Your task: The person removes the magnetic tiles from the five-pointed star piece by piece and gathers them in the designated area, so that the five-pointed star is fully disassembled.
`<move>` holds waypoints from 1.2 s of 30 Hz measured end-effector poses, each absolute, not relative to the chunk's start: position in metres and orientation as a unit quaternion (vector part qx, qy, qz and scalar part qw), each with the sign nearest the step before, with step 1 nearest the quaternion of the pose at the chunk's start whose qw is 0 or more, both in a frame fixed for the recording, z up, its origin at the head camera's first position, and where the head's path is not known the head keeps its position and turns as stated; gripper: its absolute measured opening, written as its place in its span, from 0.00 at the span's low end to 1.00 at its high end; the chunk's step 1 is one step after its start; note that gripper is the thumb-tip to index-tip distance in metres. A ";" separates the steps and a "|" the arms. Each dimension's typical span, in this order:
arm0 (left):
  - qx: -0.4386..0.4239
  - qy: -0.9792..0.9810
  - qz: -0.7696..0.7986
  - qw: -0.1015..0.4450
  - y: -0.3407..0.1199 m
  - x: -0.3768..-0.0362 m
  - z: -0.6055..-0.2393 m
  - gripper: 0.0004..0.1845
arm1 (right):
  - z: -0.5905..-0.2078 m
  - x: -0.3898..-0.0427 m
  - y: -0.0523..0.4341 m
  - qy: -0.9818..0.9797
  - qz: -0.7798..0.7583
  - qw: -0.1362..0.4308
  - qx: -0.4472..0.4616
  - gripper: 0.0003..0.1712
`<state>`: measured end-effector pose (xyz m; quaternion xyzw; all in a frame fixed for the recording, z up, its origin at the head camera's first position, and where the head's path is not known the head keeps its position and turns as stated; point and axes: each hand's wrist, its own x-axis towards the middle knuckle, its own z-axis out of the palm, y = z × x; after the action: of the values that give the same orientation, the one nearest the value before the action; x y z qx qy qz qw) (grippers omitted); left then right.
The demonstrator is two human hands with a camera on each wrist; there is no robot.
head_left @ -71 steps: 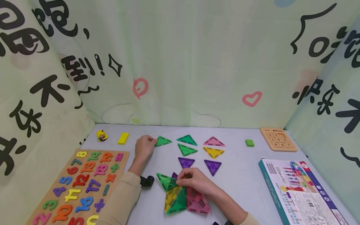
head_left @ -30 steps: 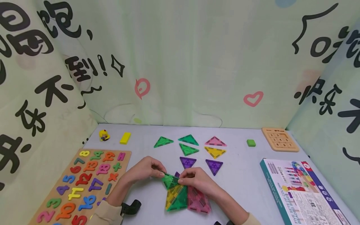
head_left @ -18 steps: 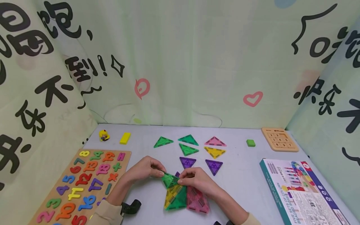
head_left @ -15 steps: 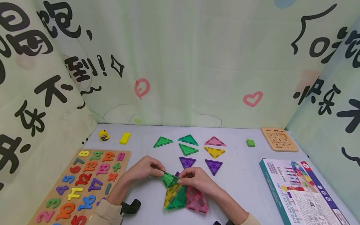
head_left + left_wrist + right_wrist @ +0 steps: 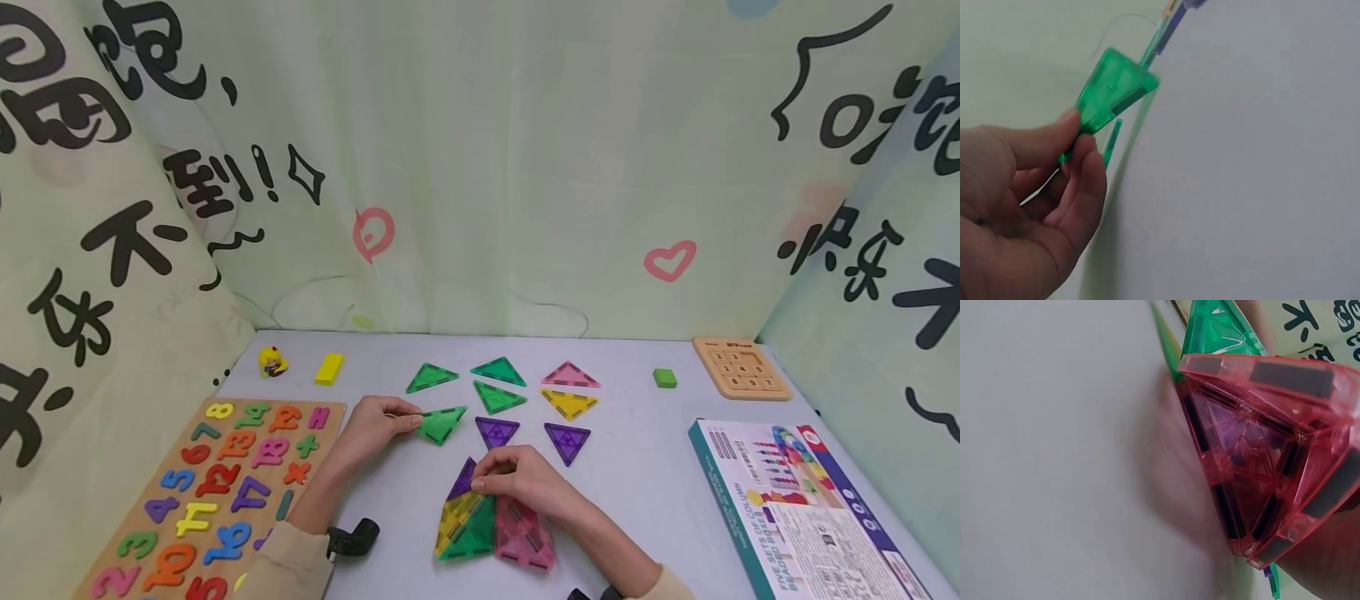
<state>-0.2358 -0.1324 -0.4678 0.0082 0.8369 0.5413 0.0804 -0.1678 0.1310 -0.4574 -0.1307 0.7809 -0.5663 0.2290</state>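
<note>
My left hand [image 5: 415,419] pinches a green triangle tile [image 5: 441,424] by one corner and holds it just above the table, left of a purple triangle [image 5: 497,431]. In the left wrist view the green triangle tile [image 5: 1113,97] sticks out between the thumb and fingers [image 5: 1079,147]. My right hand [image 5: 480,481] grips the top of a joined cluster of tiles [image 5: 480,525] in purple, yellow, green and pink. The right wrist view shows the cluster's pink tile [image 5: 1260,469] close up, with a green tile [image 5: 1219,328] behind it.
Loose triangles lie beyond the hands: three green [image 5: 498,397], a pink [image 5: 570,376], a yellow [image 5: 568,404] and another purple [image 5: 566,442]. A number puzzle board [image 5: 202,492] lies left, a printed box [image 5: 795,508] right. At the back sit a yellow block [image 5: 328,368], a green block [image 5: 664,378] and a wooden number pad [image 5: 741,368].
My left hand has pulled the green triangle off the cluster and carried it up and away toward the loose tiles. The right hand stays on the cluster, whose purple tile now shows.
</note>
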 end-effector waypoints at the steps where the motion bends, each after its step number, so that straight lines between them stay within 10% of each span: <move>1: -0.005 0.836 0.544 0.070 -0.131 -0.237 -0.468 0.07 | -0.457 -0.168 0.131 0.779 -0.568 0.230 -0.132 0.12; 23: -0.011 0.896 0.441 -0.052 -0.114 -0.242 -0.473 0.10 | -0.455 -0.163 0.129 0.778 -0.574 0.214 -0.140 0.14; 36: 0.158 0.848 0.476 0.172 -0.109 -0.207 -0.466 0.13 | -0.458 -0.163 0.129 0.788 -0.557 0.208 -0.163 0.10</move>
<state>-0.2068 -0.1086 -0.4660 0.1577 0.8481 0.4757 0.1720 -0.1634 0.1289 -0.4576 -0.1628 0.7876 -0.5567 0.2080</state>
